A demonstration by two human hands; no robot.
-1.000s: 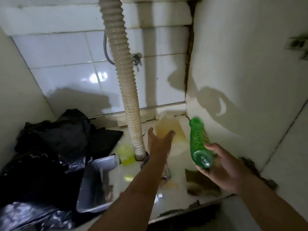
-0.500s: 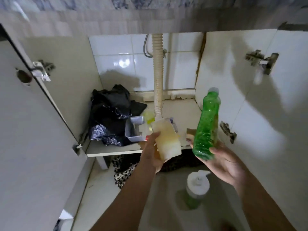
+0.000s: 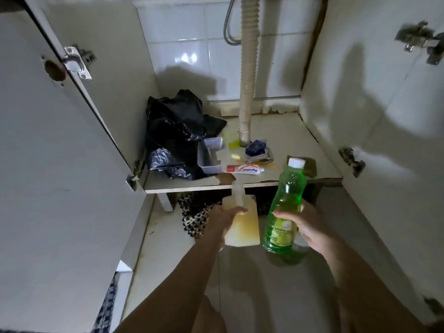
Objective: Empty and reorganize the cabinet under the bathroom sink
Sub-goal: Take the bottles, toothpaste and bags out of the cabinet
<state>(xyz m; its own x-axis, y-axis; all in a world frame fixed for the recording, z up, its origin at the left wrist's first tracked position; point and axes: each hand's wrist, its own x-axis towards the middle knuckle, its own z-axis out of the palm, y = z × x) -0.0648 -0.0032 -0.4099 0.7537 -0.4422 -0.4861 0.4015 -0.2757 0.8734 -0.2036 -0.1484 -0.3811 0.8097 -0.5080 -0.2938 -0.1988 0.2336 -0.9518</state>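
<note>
Left hand wrapped round a see-through plastic bottle of pale yellow liquid, out in front of the white cabinet shelf. Right hand gripping a bright green plastic bottle with a white cap, upright beside it.

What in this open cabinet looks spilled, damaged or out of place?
A yellowish stain spreads on the cabinet floor around the base of the drain hose. The floor's front edge looks chipped. A toothpaste tube lies loose on its side.
</note>
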